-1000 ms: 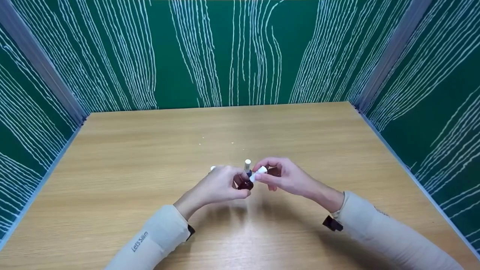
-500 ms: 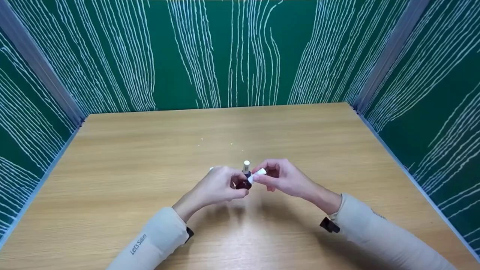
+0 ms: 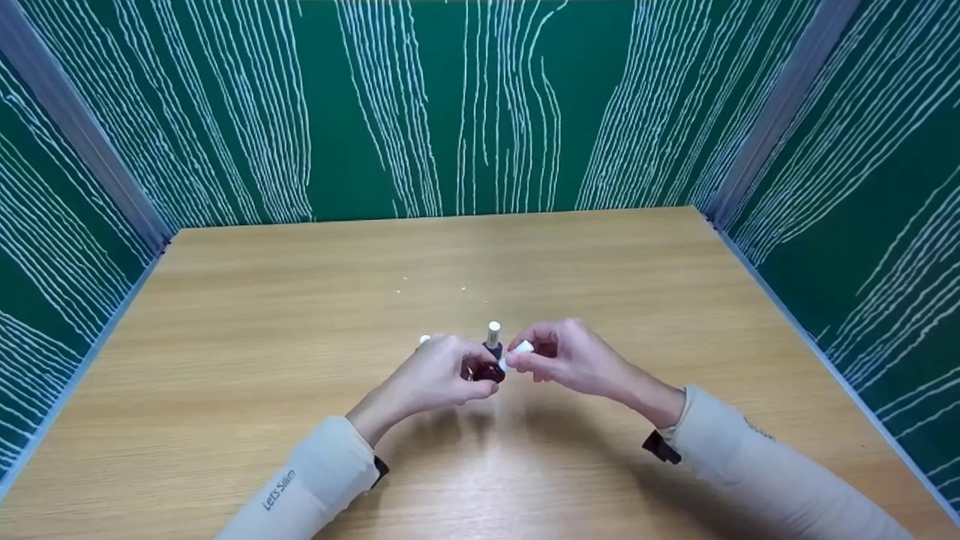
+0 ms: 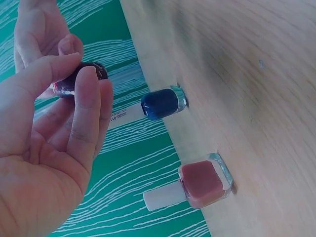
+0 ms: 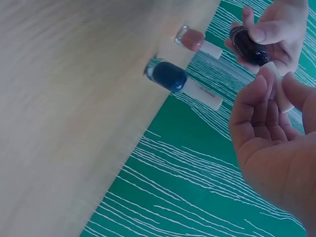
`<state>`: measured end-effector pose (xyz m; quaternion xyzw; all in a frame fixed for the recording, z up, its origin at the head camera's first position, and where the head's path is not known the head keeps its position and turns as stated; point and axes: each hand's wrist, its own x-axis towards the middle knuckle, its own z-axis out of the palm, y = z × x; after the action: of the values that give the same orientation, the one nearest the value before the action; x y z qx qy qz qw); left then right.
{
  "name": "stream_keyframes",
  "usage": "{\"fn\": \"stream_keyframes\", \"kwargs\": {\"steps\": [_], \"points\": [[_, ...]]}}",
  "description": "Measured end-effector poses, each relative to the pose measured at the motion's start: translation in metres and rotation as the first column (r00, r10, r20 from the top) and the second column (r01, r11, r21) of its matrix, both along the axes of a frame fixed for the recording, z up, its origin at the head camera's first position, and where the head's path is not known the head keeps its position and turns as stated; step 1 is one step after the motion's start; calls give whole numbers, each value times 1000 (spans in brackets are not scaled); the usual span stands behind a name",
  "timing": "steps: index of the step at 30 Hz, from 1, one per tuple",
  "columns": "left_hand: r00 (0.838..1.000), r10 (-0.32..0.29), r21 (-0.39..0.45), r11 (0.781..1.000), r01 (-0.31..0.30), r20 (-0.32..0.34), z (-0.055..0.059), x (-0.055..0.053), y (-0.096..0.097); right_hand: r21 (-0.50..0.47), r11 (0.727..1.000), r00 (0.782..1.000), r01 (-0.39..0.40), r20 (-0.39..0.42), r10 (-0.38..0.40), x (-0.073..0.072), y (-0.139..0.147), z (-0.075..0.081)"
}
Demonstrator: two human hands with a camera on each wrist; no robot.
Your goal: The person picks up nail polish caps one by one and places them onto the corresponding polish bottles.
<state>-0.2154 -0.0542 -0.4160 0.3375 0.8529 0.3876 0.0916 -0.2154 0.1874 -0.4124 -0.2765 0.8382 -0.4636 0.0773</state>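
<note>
My left hand [image 3: 442, 367] grips a small nail polish bottle [image 5: 247, 45] of very dark red, tilted with its neck toward the right hand. Thumb and fingers of my right hand [image 3: 577, 356] pinch its white cap [image 3: 519, 352], right at the bottle's neck. In the left wrist view the fingers hide much of the held bottle. Just beyond the hands a dark blue nail polish bottle [image 4: 160, 103] stands upright with its white cap on. A pinkish-brown nail polish bottle [image 4: 202, 183], also capped, stands behind the left hand, which mostly hides it in the head view.
The wooden table [image 3: 300, 300] carries several tiny white specks [image 3: 463, 288] beyond the bottles. Green panels [image 3: 480, 112] with white wavy lines enclose it at the back and both sides, joined by grey corner posts [image 3: 780, 112].
The fingers of my right hand have shifted slightly on the white cap and cover more of it. The left hand and both standing bottles stay nearly where they were.
</note>
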Motion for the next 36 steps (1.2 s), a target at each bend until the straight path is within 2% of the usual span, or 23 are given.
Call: {"fn": "stream_keyframes", "kwargs": {"steps": [4, 7, 10, 14, 17, 21, 24, 30, 32, 36], "points": [[1000, 9, -5, 1000, -9, -19, -2, 1, 0, -7, 999, 999, 34, 3, -34, 2, 0, -4], [999, 13, 5, 1000, -13, -31, -3, 1, 0, 0, 1000, 999, 30, -12, -30, 2, 0, -4], [999, 17, 16, 1000, -16, -38, -3, 1, -1, 56, 998, 998, -25, -58, 28, 0, 1, -2], [996, 24, 9, 1000, -23, -80, -5, -1, -2, 171, 980, 982, -103, -140, 128, -1, 8, 2], [994, 28, -9, 1000, -29, -102, -6, -2, -4, 237, 965, 957, -108, -238, 166, -1, 14, 7], [997, 30, -23, 999, -32, -66, -4, -2, -4, 264, 959, 912, -98, -362, 193, -2, 16, 12], [999, 28, -20, 999, -29, -42, -4, -1, -4, 260, 960, 894, -102, -399, 203, -2, 16, 14], [999, 24, -16, 1000, -25, -41, -4, 0, -4, 282, 955, 866, -89, -451, 214, 0, 16, 12], [999, 33, -9, 999, -33, -27, -4, 0, -4, 296, 952, 841, -80, -492, 223, 0, 16, 10], [999, 43, 17, 999, -43, 23, 1, 2, -3, 345, 937, 764, -61, -588, 266, 1, 15, 4]]}}
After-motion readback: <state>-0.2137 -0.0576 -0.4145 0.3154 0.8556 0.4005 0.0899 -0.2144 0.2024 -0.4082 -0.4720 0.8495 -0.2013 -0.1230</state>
